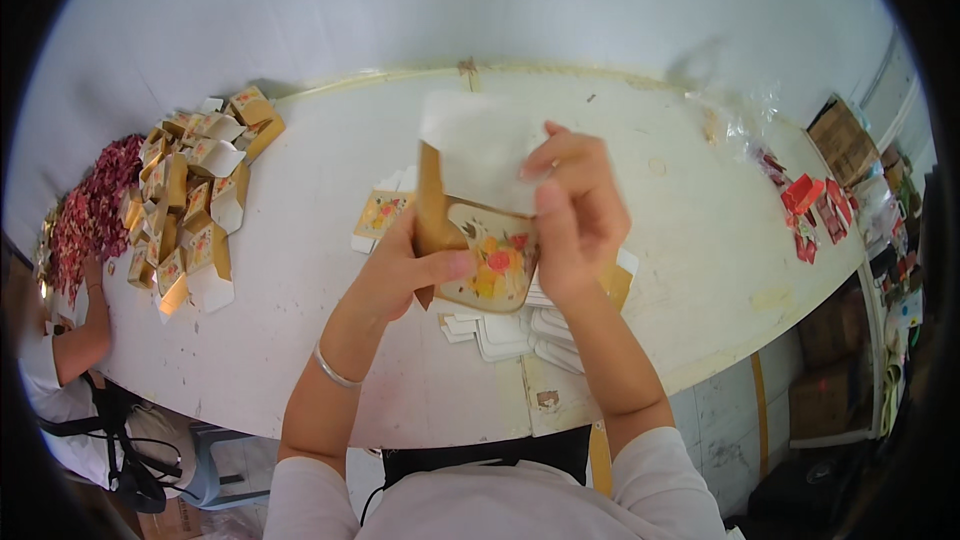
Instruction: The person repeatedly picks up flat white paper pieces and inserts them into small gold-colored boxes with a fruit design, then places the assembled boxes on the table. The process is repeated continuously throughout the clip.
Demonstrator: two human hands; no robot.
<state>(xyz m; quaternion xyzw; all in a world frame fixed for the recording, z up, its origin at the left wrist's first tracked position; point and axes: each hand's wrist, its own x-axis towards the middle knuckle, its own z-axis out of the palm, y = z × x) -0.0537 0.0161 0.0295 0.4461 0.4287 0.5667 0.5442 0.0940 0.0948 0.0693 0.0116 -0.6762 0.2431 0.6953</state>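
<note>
Both hands hold a small cardboard box (485, 240) above the white table (300, 340). The box is gold with a cream panel printed with orange and red flowers, and its white flap stands up at the top. My left hand (405, 265) grips the box's lower left side, thumb across the flowered front. My right hand (572, 215) pinches the white flap and the right side. A silver bangle (333, 370) circles my left wrist. Beneath the hands lies a stack of flat, unfolded box blanks (510, 335), and one more flat blank (380, 215) lies to the left.
A heap of folded gold and white boxes (195, 195) covers the table's left end, beside a pile of dried pink petals (90, 210). Another person's arm (75, 340) reaches in at the far left. Red packets (810, 210) and clear plastic lie at right; cardboard cartons (845, 140) stand beyond.
</note>
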